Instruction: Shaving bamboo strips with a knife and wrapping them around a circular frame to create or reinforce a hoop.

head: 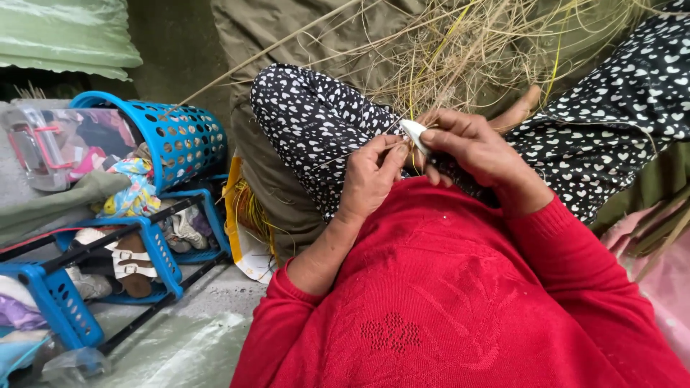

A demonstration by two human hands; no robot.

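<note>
My left hand (370, 172) pinches thin straw strands (359, 152) between thumb and fingers just above my lap. Close to its right, my right hand (474, 154) grips a small pale blade-like tool (415, 134) whose tip meets the strands. Both hands work over my black trousers with white hearts (316, 122). A loose heap of dry grass and yellow straw (467, 54) lies beyond my knees on an olive cloth (302, 29). My red knitted sleeves (445, 287) fill the lower view. How the strands end under the fingers is hidden.
At the left a tipped blue perforated basket (176, 136) holds cloth, and a blue shoe rack (136, 248) holds sandals and shoes. A clear plastic box (39, 147) stands at the far left. Yellow straw bundles (248, 208) lie beside my knee. Pink cloth (661, 280) is at the right.
</note>
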